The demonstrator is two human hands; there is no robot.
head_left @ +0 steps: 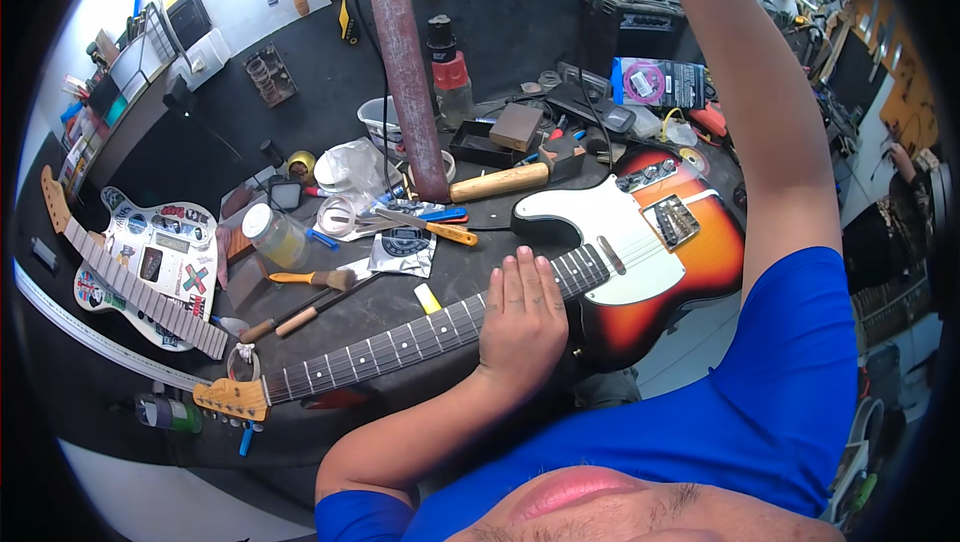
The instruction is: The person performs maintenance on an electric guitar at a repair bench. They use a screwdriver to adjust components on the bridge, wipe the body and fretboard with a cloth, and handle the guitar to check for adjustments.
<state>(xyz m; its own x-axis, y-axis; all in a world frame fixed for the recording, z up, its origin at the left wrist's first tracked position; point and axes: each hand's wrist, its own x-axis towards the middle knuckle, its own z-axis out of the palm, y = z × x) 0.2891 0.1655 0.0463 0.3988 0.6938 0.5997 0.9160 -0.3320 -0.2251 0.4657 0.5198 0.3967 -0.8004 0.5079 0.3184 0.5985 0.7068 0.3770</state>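
Left hand (pixel 522 317) lies flat, fingers open, pressing the guitar (pixel 600 262) neck on the counter (pixel 330 72); grip released. Right hand reaches up out of view, cannot tell its grip. Step looks like steadying the guitar; next move needs that raised arm back down.

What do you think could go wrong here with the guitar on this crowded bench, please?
Only the left hand lies flat on the guitar neck; the right arm reaches up out of view, so the guitar might shift. Its headstock sits near the bench edge. Loose tools like the mallet beside the body could scratch it.
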